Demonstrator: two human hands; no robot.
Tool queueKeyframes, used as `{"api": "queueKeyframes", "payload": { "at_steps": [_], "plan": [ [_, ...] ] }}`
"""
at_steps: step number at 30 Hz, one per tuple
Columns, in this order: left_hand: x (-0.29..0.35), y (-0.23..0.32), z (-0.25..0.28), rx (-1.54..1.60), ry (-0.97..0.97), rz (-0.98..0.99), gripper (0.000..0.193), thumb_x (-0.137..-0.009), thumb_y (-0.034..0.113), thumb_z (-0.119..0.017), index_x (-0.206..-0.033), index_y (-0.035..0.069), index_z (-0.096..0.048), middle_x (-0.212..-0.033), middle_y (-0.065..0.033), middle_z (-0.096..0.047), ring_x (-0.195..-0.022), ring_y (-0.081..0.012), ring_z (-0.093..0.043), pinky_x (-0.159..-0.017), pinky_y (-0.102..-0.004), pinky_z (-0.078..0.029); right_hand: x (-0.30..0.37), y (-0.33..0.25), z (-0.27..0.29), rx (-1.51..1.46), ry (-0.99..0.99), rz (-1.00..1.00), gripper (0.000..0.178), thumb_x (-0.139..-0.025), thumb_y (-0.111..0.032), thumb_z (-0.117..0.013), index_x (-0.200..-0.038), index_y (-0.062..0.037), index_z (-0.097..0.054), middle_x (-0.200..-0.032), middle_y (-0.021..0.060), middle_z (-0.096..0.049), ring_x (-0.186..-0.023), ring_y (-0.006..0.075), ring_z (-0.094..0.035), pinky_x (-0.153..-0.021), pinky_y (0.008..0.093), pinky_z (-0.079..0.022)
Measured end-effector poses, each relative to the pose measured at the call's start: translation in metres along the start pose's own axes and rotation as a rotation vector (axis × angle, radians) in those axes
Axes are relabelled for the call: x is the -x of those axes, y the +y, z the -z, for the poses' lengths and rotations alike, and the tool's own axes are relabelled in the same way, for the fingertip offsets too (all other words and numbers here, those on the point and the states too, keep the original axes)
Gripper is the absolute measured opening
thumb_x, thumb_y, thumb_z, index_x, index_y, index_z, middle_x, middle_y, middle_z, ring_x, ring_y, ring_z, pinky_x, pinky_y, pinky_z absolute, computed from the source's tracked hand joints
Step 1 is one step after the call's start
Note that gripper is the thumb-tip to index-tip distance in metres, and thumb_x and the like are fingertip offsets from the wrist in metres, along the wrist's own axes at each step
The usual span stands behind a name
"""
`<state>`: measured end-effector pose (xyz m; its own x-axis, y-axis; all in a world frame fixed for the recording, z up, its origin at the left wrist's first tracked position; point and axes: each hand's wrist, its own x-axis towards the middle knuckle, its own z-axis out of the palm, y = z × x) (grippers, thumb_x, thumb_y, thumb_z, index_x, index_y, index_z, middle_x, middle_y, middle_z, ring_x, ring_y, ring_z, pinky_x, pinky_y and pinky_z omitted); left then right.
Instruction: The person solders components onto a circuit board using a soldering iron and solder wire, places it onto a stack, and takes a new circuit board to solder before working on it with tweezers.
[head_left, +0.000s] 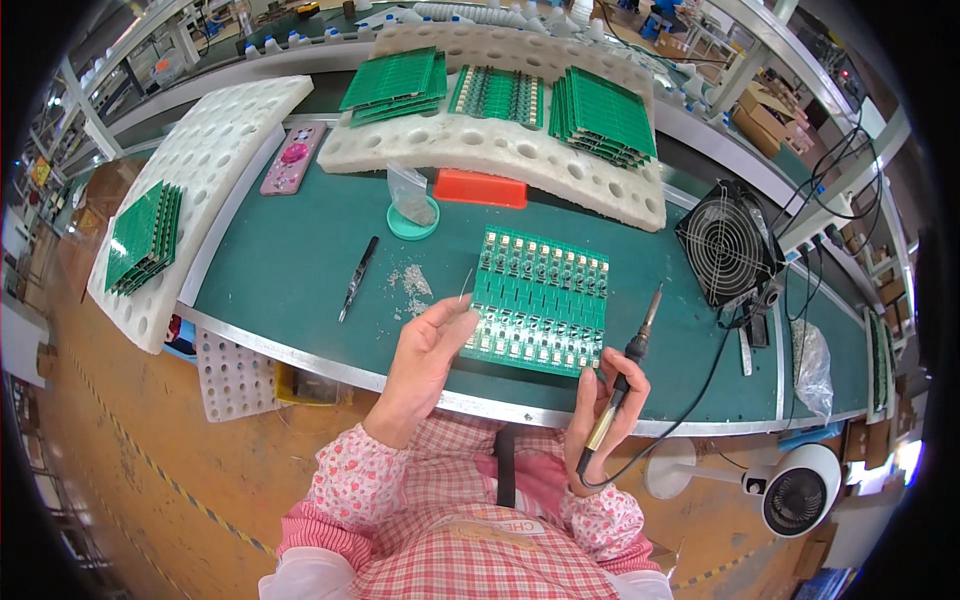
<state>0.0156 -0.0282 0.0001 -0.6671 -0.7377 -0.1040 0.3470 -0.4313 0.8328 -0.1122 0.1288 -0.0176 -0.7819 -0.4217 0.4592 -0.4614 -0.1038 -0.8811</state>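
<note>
At the centre of the frame, pinching a green circuit board [541,302] by its lower left edge in the left grip [430,350], plus a thin wire [465,285]. Right of centre, clasping a soldering iron [638,348] in the right grip [586,422], with fingertips [588,381] at the board's lower right corner, over the green table [300,285].

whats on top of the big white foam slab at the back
The foam slab carries a left stack of green boards, a right stack of green boards and, between them, a green panel with mounted parts. Lower boards' faces and the foam beneath are covered.
</note>
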Motion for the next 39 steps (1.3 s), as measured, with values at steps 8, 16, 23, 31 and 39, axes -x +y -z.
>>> {"api": "queueKeyframes", "payload": {
  "at_steps": [8,16,23,31,39],
  "plan": [
    [-0.007,0.003,0.004,0.032,-0.026,0.013,0.033,-0.101,0.014,-0.059,-0.129,-0.003,-0.057,-0.115,-0.006,-0.068,-0.103,-0.0078,-0.062,-0.091,-0.0242,-0.047,0.002,0.006,-0.003,0.063,0.057,0.161,0.042,-0.084,0.007,-0.07,-0.12,-0.0031,-0.05,-0.113,0.0153,-0.056,-0.098,0.0232,-0.059,-0.082,0.0345,-0.05],
    [-0.027,0.026,-0.002,-0.097,-0.105,0.016,0.033,-0.102,0.021,-0.058,-0.125,-0.002,-0.061,-0.113,-0.002,-0.068,-0.103,-0.0051,-0.06,-0.092,-0.022,-0.046,0.007,0.001,-0.001,0.329,-0.055,0.514,0.053,-0.068,0.004,-0.084,-0.11,-0.0081,-0.053,-0.103,0.0144,-0.06,-0.089,0.0272,-0.057,-0.079,0.0374,-0.048],
    [-0.039,0.027,-0.002,-0.181,-0.14,0.028,0.034,-0.102,0.024,-0.057,-0.124,-0.002,-0.061,-0.111,-0.0022,-0.069,-0.1,-0.0066,-0.062,-0.094,-0.0242,-0.046,0.011,0.004,-0.001,0.268,-0.074,0.505,0.055,-0.066,0.0,-0.088,-0.107,-0.0117,-0.053,-0.106,0.0126,-0.058,-0.09,0.0247,-0.058,-0.077,0.0351,-0.05],
    [-0.042,0.023,-0.002,-0.177,-0.139,0.037,0.035,-0.102,0.024,-0.057,-0.125,-0.002,-0.061,-0.111,-0.0029,-0.069,-0.1,-0.0074,-0.062,-0.094,-0.0249,-0.046,0.011,0.003,0.0,0.288,-0.141,0.523,0.053,-0.072,0.003,-0.082,-0.11,-0.0081,-0.047,-0.11,0.0159,-0.056,-0.089,0.0249,-0.055,-0.079,0.0378,-0.047],
    [-0.04,0.023,0.002,-0.151,-0.162,0.025,0.034,-0.103,0.025,-0.056,-0.122,-0.002,-0.064,-0.109,-0.0002,-0.069,-0.101,-0.0037,-0.058,-0.093,-0.0208,-0.043,0.01,0.004,-0.001,0.296,-0.153,0.544,0.055,-0.071,0.003,-0.083,-0.111,-0.0081,-0.047,-0.108,0.0156,-0.057,-0.089,0.0257,-0.055,-0.078,0.0377,-0.047]
  ]
}}
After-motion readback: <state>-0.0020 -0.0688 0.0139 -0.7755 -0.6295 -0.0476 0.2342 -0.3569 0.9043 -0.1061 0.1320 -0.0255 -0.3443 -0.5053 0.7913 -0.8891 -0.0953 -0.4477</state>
